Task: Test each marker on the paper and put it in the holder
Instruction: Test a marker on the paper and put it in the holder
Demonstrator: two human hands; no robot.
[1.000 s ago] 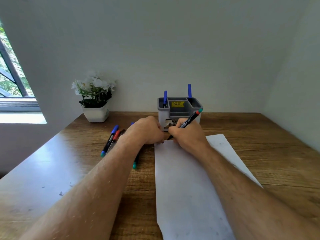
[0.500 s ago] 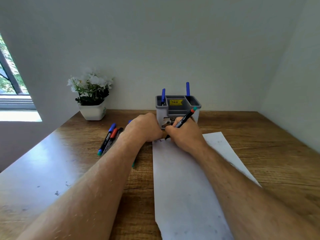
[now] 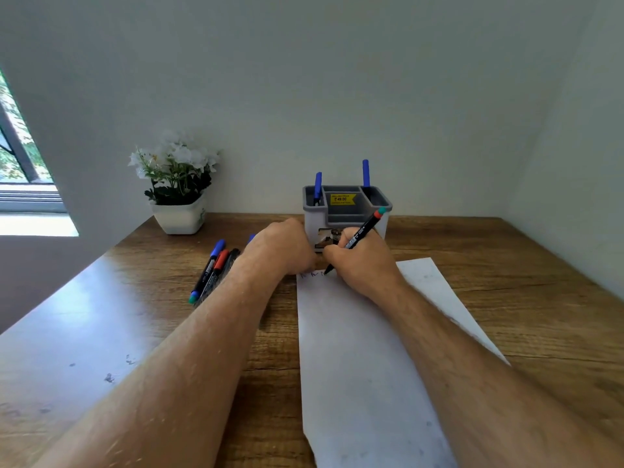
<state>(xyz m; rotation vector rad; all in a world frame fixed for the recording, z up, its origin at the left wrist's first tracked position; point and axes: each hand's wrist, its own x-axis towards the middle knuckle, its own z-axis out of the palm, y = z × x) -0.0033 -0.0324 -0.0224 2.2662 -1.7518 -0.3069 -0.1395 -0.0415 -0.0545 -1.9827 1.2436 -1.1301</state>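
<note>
- Right hand (image 3: 363, 265) pinches a black marker (image 3: 358, 237) in a writing grip; I see its tip down on the top edge of the paper (image 3: 358, 349), with its teal-and-red end tilted up to the right, in front of the holder (image 3: 347, 214).
- A few small pen marks (image 3: 312, 273) sit on the paper just left of the tip.
- Left hand (image 3: 282, 248) lies knuckles-up at the paper's top left corner, fingers curled under. I cannot tell whether it holds anything or only presses the sheet.
- The two hands are nearly touching, directly in front of the holder.
- Holder: grey, several compartments, yellow price sticker (image 3: 342, 199) inside, standing at the back of the tabletop (image 3: 506, 265) near the wall.
- Two blue markers stand in it: one (image 3: 317, 185) in the left compartment, one (image 3: 366, 173) in the right rear compartment.
- Loose markers (image 3: 212, 270) lie together on the tabletop left of my left forearm: blue cap, red cap, black cap visible. Another blue cap (image 3: 251, 238) peeks out behind the left hand.
- White flower pot (image 3: 179, 216) at the back left, well apart from the holder.
- Window (image 3: 20, 163) at the far left edge.
</note>
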